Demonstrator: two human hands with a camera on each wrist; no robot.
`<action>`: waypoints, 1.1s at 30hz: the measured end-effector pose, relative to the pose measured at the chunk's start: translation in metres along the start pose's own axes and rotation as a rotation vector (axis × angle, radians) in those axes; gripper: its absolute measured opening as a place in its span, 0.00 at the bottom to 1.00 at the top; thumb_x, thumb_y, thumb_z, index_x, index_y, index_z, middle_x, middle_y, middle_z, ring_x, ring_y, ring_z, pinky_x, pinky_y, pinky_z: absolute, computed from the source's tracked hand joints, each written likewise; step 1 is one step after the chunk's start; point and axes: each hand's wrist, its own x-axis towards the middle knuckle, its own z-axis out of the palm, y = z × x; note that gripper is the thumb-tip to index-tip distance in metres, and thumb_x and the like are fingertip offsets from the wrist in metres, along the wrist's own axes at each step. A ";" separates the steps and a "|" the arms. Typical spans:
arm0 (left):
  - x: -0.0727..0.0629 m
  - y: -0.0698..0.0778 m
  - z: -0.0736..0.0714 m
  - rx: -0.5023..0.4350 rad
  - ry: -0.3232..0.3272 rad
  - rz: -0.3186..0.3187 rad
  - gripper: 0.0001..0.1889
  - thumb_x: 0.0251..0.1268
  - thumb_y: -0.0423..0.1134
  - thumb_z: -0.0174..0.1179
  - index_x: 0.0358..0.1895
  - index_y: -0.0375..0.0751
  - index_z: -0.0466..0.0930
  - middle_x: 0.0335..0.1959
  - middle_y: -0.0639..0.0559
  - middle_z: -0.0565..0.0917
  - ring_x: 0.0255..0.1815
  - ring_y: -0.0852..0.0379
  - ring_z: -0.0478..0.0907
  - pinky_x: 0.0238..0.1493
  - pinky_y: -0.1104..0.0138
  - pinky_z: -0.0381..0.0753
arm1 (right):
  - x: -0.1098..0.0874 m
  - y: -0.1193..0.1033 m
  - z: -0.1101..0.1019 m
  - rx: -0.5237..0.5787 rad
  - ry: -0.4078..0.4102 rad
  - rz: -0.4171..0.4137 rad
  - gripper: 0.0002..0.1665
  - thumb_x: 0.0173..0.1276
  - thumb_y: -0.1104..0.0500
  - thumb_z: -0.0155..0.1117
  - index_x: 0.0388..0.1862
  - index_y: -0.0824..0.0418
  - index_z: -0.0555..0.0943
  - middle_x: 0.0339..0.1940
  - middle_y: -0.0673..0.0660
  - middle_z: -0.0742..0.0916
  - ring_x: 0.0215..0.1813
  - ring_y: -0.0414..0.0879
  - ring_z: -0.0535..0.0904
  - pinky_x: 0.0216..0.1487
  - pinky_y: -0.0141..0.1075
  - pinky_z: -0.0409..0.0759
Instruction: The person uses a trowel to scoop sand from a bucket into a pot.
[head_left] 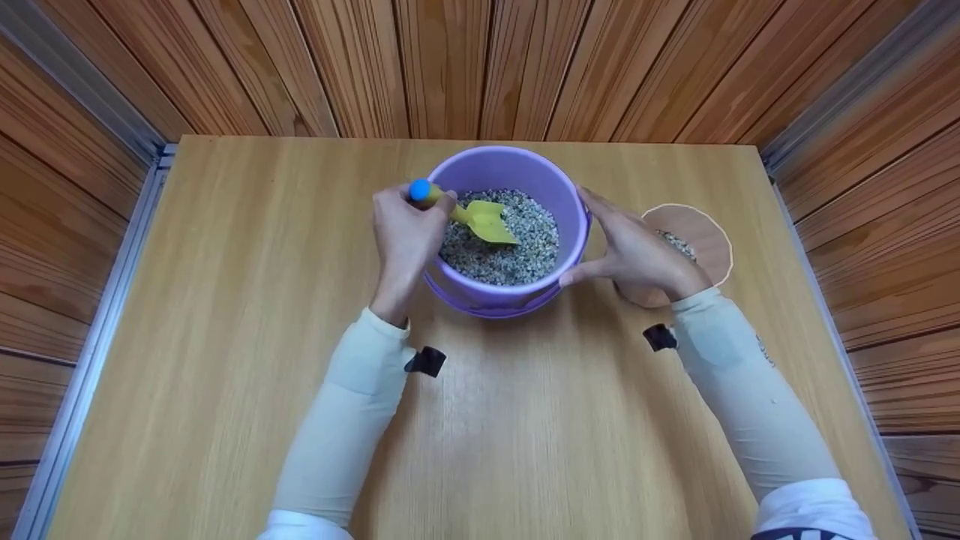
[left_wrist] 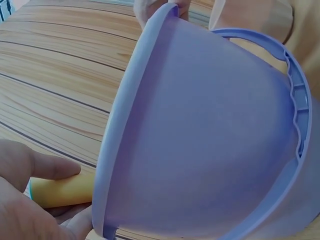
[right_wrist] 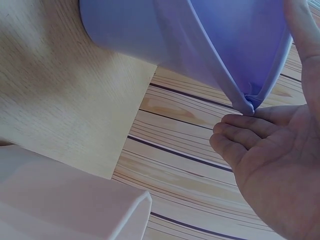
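Observation:
A purple bucket (head_left: 525, 171), partly filled with small grey-green gravel (head_left: 536, 244), stands toward the back of the table. At its left rim my left hand (head_left: 407, 236) grips the yellow handle of a toy shovel (head_left: 489, 223) with a blue end cap. The shovel's blade lies inside the bucket, over the gravel. My right hand (head_left: 637, 247) rests against the bucket's right side, thumb toward the front of the rim and fingers farther back. In the right wrist view its palm faces the camera, with fingertips right at the rim. The bucket's handle (left_wrist: 301, 100) hangs down on the near side.
Beyond my right hand is a pale pink cup (head_left: 714, 244) holding some of the gravel, partly hidden by that hand. Wood-plank walls (head_left: 450, 67) rise behind the table and along both sides. The wooden tabletop (head_left: 510, 420) extends toward me.

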 end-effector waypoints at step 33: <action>0.003 0.001 0.005 -0.040 -0.038 -0.087 0.07 0.64 0.33 0.69 0.28 0.36 0.84 0.24 0.49 0.78 0.27 0.57 0.72 0.29 0.69 0.69 | 0.003 -0.001 0.001 0.003 -0.006 0.016 0.78 0.43 0.33 0.83 0.85 0.46 0.45 0.84 0.54 0.54 0.82 0.50 0.49 0.80 0.54 0.50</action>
